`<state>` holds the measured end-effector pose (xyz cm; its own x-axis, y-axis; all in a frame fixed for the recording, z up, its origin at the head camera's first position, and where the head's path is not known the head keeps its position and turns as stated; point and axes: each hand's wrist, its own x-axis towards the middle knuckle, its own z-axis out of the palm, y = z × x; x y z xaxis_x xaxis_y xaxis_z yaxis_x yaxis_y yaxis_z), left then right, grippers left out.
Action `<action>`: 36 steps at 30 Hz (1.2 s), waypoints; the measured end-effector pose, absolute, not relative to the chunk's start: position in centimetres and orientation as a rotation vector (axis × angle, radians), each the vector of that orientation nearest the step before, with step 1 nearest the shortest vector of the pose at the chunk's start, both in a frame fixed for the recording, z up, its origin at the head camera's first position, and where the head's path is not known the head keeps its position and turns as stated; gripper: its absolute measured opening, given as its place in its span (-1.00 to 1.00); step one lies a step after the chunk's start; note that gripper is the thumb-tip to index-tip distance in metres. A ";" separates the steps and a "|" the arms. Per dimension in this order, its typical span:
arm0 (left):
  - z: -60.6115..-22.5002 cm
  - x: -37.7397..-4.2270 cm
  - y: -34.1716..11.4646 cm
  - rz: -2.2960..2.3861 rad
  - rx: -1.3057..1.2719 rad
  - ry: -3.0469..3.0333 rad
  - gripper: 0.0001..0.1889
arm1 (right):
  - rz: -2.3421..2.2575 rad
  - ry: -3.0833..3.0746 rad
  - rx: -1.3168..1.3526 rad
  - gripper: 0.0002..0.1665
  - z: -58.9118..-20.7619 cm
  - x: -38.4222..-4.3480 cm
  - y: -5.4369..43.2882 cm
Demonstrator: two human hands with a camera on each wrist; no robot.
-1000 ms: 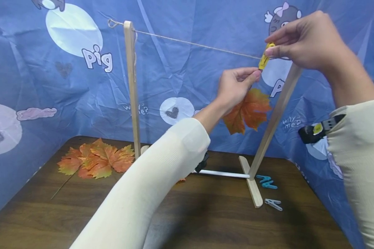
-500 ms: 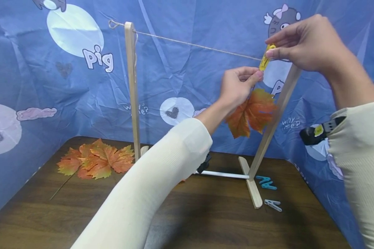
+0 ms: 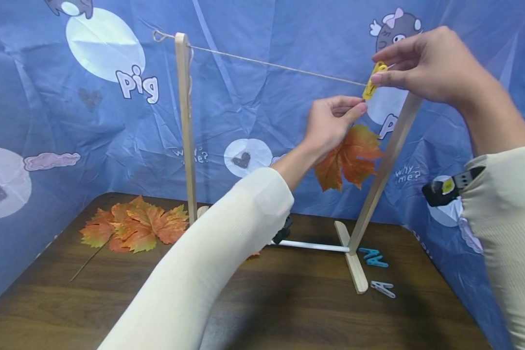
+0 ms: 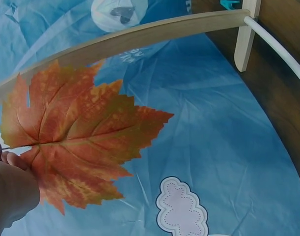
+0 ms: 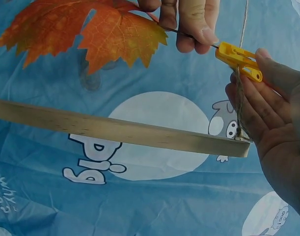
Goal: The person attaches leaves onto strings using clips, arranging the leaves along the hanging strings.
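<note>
My right hand (image 3: 433, 65) pinches a yellow clothespin (image 3: 370, 87) between thumb and fingers, at the right end of a thin string (image 3: 271, 64). In the right wrist view the clothespin (image 5: 233, 56) sits across the string, its nose at the dark stem of an orange maple leaf. My left hand (image 3: 330, 124) pinches that stem just below the clothespin. The maple leaf (image 3: 350, 158) hangs down from the left fingers; in the left wrist view the leaf (image 4: 76, 137) shows almost whole, red-orange with greenish edges.
Two wooden posts, a left post (image 3: 185, 136) and a right post (image 3: 387, 170), carry the string; a white rod (image 3: 310, 245) joins them low down. Blue clothespins (image 3: 375, 257) and a white clothespin (image 3: 383, 288) lie by the right foot. More maple leaves (image 3: 135, 223) lie on the table (image 3: 315, 311).
Both hands stay at the same spot on the string, still holding clothespin and stem. The leaf swung slightly right, then back left.
</note>
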<state>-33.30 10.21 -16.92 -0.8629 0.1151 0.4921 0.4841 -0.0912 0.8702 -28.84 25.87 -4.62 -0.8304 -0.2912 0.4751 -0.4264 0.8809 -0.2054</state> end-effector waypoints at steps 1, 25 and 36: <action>-17.0 -33.3 10.1 -2.033 -0.662 -1.920 -0.76 | 0.423 -2.611 0.524 -0.45 -4.6 -28.8 25.9; -19.7 -34.3 5.3 -2.074 -0.625 -1.839 -0.72 | 0.492 -2.575 0.497 -0.39 -4.3 -28.6 26.0; -22.6 -34.6 1.0 -1.985 -0.583 -1.899 -0.71 | 0.471 -2.489 0.435 -0.40 -4.2 -27.4 27.3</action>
